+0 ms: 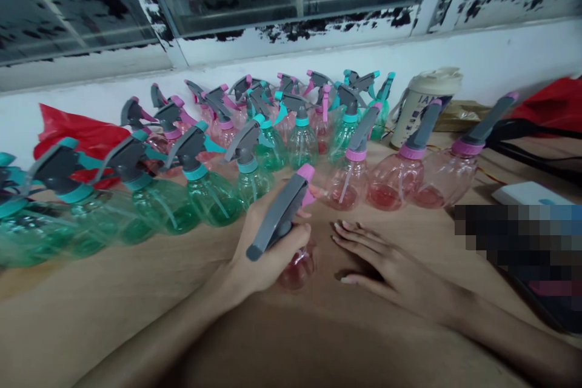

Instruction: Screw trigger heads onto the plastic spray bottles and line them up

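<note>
My left hand (268,248) is wrapped round the neck of a pink spray bottle (297,270) with a grey and pink trigger head, low in the middle of the view. Much of the bottle is hidden behind the fingers. Flat on the table to its right lies my right hand (386,260), fingers stretched out and holding nothing. Just beyond it stand three pink spray bottles (348,185) in a row. Several green spray bottles (216,197) with turquoise collars line up to the left of my left hand.
More pink and green spray bottles (302,139) crowd the back of the wooden table (136,309) by the wall. A cream cup (421,103) stands behind the pink row. Red plastic (82,136) lies at left, more at far right. Black straps and a white box (531,194) are at right.
</note>
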Motion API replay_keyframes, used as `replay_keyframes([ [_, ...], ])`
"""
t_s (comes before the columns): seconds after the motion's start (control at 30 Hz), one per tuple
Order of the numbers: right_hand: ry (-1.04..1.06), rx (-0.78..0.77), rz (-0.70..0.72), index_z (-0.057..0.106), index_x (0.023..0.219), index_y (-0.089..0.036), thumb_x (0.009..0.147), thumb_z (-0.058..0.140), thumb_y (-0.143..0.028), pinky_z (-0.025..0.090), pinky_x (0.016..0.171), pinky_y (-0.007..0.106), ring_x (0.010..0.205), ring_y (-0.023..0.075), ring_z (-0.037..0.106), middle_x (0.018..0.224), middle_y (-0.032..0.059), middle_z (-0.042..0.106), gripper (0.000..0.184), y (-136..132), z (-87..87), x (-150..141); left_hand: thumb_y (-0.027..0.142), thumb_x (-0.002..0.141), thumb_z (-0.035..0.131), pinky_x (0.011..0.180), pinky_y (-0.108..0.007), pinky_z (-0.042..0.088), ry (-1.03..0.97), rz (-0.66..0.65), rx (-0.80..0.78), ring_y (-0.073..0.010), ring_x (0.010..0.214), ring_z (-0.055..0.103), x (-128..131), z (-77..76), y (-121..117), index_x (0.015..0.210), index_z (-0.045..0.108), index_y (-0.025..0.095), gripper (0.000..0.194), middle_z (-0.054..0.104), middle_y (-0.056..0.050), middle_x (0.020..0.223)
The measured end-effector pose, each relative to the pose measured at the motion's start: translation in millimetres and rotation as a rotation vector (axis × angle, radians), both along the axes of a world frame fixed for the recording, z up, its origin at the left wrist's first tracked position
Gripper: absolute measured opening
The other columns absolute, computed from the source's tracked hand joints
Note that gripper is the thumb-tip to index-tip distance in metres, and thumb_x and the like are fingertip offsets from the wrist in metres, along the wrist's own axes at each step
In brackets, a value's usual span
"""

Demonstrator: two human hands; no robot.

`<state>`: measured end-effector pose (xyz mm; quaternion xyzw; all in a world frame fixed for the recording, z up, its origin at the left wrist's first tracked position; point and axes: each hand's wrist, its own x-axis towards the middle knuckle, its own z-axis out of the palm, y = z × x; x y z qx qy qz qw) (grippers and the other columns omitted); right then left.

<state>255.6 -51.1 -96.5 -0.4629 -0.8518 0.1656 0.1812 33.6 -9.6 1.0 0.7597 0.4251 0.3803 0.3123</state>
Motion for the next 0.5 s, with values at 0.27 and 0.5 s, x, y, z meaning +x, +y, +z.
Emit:
replay_keyframes([
  [0.27,-0.005,0.033,0.005,0.035,0.138,-0.024,0.087,0.049,-0.046,0.027,0.109,0.045,0.133,0.0219,0.03,0.142,0.0045,0.039,0.057,-0.8,-0.4,-0.9,0.016,0.07,0.047,0.066,-0.026,0.051,0.024,0.013,0.065,-0.0139,0.066,0.061,1.4,-8.5,-0.5,0.083,0.052,0.025,0.016,0.061,0.004,0.075],
  [0.5,-0.042,0.037,0.002,0.036,0.137,-0.021,0.088,0.045,-0.048,0.026,0.11,0.044,0.133,0.0203,0.029,0.143,0.0049,0.037,0.057,-1.4,1.0,-1.6,0.013,0.073,0.046,0.066,-0.023,0.05,0.043,-0.012,0.062,-0.0107,0.064,0.057,0.5,-12.0,-0.3,0.077,0.053,0.024,0.014,0.057,0.005,0.074],
])
